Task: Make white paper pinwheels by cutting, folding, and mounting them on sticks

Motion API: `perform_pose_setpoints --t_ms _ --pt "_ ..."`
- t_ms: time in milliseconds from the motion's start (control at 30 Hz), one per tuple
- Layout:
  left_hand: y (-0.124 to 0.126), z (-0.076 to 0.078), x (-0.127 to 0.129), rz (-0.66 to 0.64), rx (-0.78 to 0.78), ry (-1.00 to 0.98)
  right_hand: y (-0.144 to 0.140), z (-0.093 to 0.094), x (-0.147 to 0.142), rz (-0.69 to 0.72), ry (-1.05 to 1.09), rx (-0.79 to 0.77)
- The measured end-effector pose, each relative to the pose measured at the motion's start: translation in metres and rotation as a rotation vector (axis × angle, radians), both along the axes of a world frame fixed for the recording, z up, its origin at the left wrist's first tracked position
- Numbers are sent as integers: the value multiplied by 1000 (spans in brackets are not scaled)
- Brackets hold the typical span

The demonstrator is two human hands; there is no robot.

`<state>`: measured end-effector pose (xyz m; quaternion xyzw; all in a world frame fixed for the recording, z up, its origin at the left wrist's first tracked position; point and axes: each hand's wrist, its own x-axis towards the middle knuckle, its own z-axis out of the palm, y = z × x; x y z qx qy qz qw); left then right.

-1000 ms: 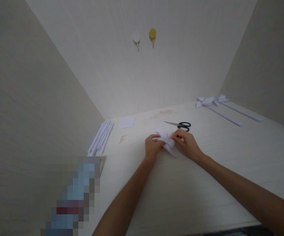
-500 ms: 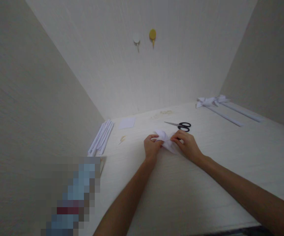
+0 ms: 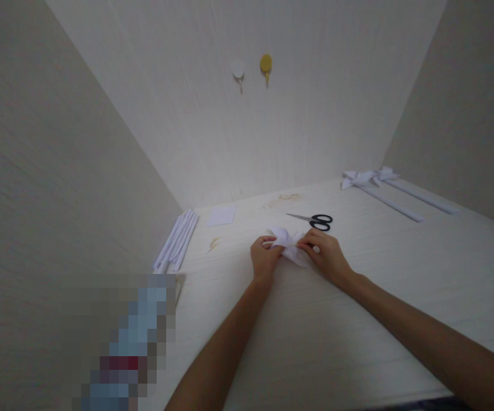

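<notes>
In the head view, the left hand [image 3: 264, 257] is gripping the folded white paper [image 3: 281, 237], thumb and fingers closing on its left side. The paper is sitting just on the near side of the scissors [image 3: 310, 219], a little to their left, its flaps curling upward. The right hand [image 3: 326, 254] is pinching with fingertips drawn together, apparently on a thin pale piece [image 3: 293, 246] at the paper's right side; exactly what it is, I cannot tell.

Well to the right of the scissors, two finned paper shapes [image 3: 361, 178] are lying with long paper tubes running from them; these are looking finished. The piece in hand is appearing only partly made: its flaps are gathering toward the middle, but no tube is showing on it, and whether the centre is secured I cannot tell.

Well to the left of the scissors, a bundle of paper tubes [image 3: 177, 240] is lying unused, and between them a flat white square [image 3: 221, 216] is resting unfolded, so more material is seemingly waiting.
</notes>
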<state>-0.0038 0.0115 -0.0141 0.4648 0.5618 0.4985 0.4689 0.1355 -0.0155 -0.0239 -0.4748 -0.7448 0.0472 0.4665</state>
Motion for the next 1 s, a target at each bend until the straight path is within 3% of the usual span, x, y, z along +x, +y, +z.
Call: perform_pose_setpoints --t_ms 1000 --pt "-2 0 2 -39 2 -41 2 2 0 -105 62 -68"
